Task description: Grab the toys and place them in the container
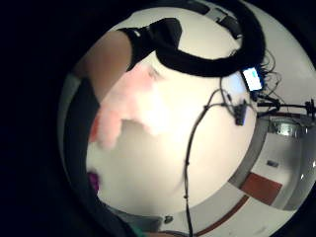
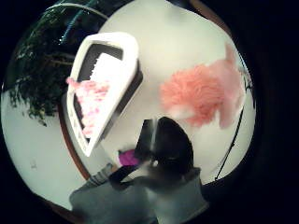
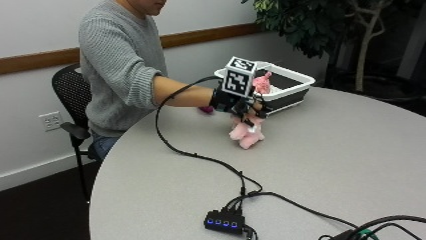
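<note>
Outside view: the gloved right hand (image 3: 238, 104) is raised over the round grey table (image 3: 319, 165), arm stretched out from a seated person in a grey sweater (image 3: 120, 65), and its fingers are curled down around the upper part of a pink plush toy (image 3: 246, 132). The toy hangs straight below the hand, its lower end at or just above the tabletop; whether it touches cannot be told. Just beyond the hand, toward the wall, sits the white-rimmed container with dark sides (image 3: 293, 90), and another pink toy (image 3: 263, 81) pokes up over its near rim. A small purple object (image 3: 206, 110) lies on the table beside the wrist, half hidden by it. In the thumb-side palm view the fluffy pink plush (image 2: 201, 95) sits close to the palm beside a gloved finger (image 2: 170, 140), with the container (image 2: 128, 51) a little apart and pink-and-white things (image 2: 91, 102) inside it. At the table's near edge a black hub with blue lights (image 3: 224, 221) trails cables, and a leafy potted plant (image 3: 313, 25) stands behind the container.
</note>
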The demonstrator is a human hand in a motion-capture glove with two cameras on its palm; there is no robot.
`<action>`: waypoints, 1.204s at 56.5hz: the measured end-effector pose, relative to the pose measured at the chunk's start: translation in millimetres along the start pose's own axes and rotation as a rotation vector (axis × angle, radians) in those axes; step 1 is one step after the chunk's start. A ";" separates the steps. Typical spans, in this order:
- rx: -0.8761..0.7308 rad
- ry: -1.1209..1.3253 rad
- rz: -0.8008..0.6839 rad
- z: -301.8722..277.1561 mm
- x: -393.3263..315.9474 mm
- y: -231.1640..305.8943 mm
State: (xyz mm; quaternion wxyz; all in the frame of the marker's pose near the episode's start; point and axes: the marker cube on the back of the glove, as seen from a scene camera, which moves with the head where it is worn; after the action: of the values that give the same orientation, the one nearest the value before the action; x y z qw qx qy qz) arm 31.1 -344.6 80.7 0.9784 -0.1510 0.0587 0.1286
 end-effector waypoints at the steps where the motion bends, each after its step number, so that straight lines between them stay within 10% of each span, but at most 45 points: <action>1: -0.024 0.000 -0.003 7.9 1.0 -1.6; 11: -0.171 -0.045 0.047 63.7 11.2 -13.7; 35: 0.033 -0.140 0.074 70.7 -0.5 -23.4; 68: 0.254 -0.188 -0.076 -120.8 -82.5 -50.9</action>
State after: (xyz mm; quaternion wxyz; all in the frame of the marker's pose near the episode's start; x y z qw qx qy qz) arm -43.5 -448.3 -6.8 0.9949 -0.0155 -0.0232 0.0969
